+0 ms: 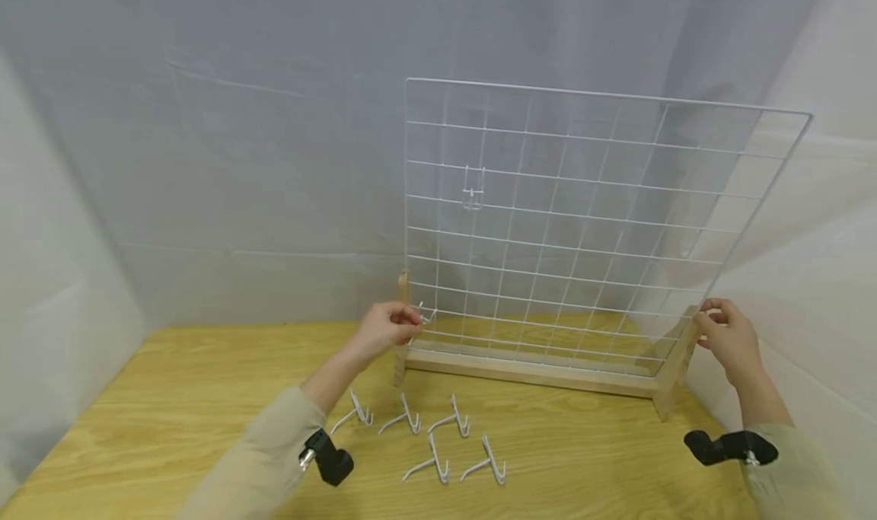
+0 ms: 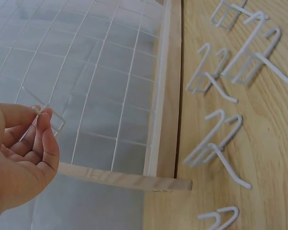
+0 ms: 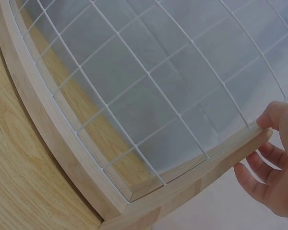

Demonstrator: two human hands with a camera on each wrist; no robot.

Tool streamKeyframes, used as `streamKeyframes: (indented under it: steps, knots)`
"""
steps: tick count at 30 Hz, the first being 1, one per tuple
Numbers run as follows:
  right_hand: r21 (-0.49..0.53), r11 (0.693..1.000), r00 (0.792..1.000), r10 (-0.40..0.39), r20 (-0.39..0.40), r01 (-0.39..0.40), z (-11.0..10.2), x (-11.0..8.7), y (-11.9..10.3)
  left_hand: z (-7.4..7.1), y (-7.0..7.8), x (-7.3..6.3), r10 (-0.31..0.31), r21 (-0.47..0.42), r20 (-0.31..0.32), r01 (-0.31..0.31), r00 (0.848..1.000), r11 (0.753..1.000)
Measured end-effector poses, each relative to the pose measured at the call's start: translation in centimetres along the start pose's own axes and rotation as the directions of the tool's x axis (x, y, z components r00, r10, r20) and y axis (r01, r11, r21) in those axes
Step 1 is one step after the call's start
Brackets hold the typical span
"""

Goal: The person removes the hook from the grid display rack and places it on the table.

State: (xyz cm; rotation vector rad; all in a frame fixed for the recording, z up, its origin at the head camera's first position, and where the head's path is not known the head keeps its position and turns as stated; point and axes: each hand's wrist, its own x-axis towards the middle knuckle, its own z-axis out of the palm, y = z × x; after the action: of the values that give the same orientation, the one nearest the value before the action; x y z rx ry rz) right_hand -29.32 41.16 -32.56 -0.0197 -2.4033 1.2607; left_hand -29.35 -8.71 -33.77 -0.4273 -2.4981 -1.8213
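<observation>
A white wire grid panel point(image 1: 548, 223) stands upright in a wooden base point(image 1: 527, 374). My left hand point(image 1: 390, 328) pinches a white wire hook point(image 2: 57, 125) between thumb and fingers, close to the grid's lower left side; whether the hook touches the wires I cannot tell. With thumb and fingertips, my right hand point(image 3: 278, 158) grips the upper end of the base's right side piece point(image 3: 221, 160). Another white hook point(image 1: 473, 193) hangs on the grid at the upper left.
Several more white hooks point(image 1: 406, 415) lie on the wood-grain table point(image 1: 226, 398) in front of the base, in two loose rows. Pale sheeting point(image 1: 274, 162) hangs behind the grid, and a similar white sheet point(image 1: 829, 276) is close to the right hand.
</observation>
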Motion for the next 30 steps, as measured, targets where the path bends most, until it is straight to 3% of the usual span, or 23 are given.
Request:
streamKeyframes:
  steps: [16,30]
  knots:
    - [-0.008,1.000,1.000,0.008,0.015,-0.008,0.3,0.2,-0.4,-1.2,-2.7,-2.6,-0.029,0.071,0.065,0.024,0.997,0.997]
    - [0.012,1.000,1.000,0.009,0.001,-0.009,-0.2,0.3,0.0,-1.5,-4.2,-4.9,-0.016,0.121,0.118,0.002,0.993,0.993]
